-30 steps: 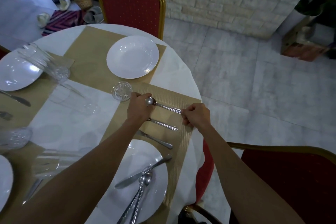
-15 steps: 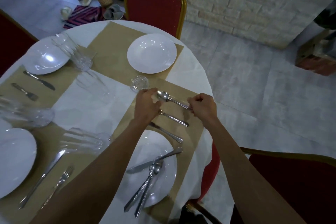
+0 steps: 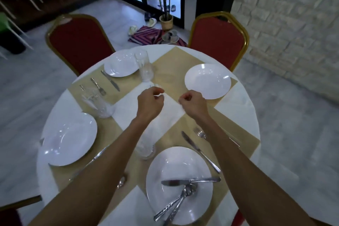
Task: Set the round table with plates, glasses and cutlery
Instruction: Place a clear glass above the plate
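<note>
My left hand [image 3: 150, 102] and my right hand [image 3: 192, 103] hover over the middle of the round table [image 3: 244, 108], both with curled fingers and nothing visible in them. A small clear glass [image 3: 155, 86] shows just beyond my left fingers; contact is unclear. The near plate [image 3: 165, 169] carries a knife [image 3: 190, 181], a spoon and a fork. To its right on the placemat lie another knife [image 3: 200, 152] and a fork [image 3: 200, 132], partly under my right forearm. Three more white plates sit at the left [image 3: 69, 139], far left [image 3: 121, 66] and far right [image 3: 207, 80].
Tall clear glasses stand at the far middle [image 3: 144, 68], at the left [image 3: 98, 103] and under my left forearm [image 3: 145, 150]. A knife [image 3: 110, 80] and fork [image 3: 98, 86] lie by the far-left plate. Two red chairs [image 3: 78, 46] [image 3: 218, 40] stand behind the table.
Both hands let go of the spoon on the right placemat and moved to the table's middle. My head turned left and lifted, so the whole table shows.
</note>
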A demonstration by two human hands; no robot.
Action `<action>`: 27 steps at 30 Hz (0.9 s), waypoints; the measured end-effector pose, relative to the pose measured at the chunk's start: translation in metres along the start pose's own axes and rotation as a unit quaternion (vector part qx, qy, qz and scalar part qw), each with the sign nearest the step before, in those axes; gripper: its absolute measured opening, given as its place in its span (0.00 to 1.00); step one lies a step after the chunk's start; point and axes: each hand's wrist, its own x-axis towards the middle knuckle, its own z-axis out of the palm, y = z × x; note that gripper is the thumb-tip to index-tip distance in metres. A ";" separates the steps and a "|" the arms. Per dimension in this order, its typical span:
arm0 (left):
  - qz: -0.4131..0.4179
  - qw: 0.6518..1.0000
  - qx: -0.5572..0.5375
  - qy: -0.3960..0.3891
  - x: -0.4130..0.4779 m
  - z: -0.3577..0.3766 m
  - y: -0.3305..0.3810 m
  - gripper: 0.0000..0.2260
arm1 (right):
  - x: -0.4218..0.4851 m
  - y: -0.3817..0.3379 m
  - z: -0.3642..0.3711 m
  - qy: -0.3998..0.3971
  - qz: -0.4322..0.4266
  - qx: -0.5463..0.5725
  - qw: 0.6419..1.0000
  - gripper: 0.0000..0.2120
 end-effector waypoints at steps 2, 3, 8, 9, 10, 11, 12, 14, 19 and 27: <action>-0.028 0.999 -0.012 0.030 0.018 -0.017 -0.006 0.13 | 0.011 -0.013 0.012 -0.026 0.000 -0.034 0.999 0.05; -0.041 0.998 -0.009 0.038 0.026 -0.022 -0.009 0.15 | 0.016 -0.020 0.018 -0.044 0.001 -0.049 0.998 0.09; -0.163 0.984 -0.039 -0.054 0.057 -0.024 -0.033 0.29 | 0.040 -0.037 0.048 -0.116 0.006 -0.119 0.986 0.30; -0.191 0.976 -0.061 -0.085 0.061 -0.025 -0.039 0.32 | 0.045 -0.036 0.052 -0.119 0.007 -0.139 0.983 0.33; -0.207 0.968 -0.087 -0.116 0.066 -0.024 -0.044 0.34 | 0.048 -0.035 0.056 -0.126 0.008 -0.157 0.980 0.35; -0.213 0.959 -0.118 -0.147 0.069 -0.024 -0.047 0.34 | 0.050 -0.033 0.059 -0.137 0.010 -0.168 0.976 0.37; -0.211 0.950 -0.145 -0.181 0.071 -0.025 -0.047 0.34 | 0.051 -0.031 0.061 -0.151 0.007 -0.173 0.973 0.38; -0.178 0.942 -0.169 -0.230 0.074 -0.027 -0.041 0.26 | 0.050 -0.027 0.064 -0.173 0.002 -0.165 0.971 0.38; -0.116 0.955 -0.123 -0.243 0.087 -0.021 -0.026 0.15 | 0.048 -0.023 0.049 -0.124 -0.002 -0.138 0.983 0.32; -0.050 0.945 -0.165 -0.276 0.095 0.007 0.028 0.14 | 0.050 -0.016 -0.016 -0.014 0.031 -0.097 0.995 0.29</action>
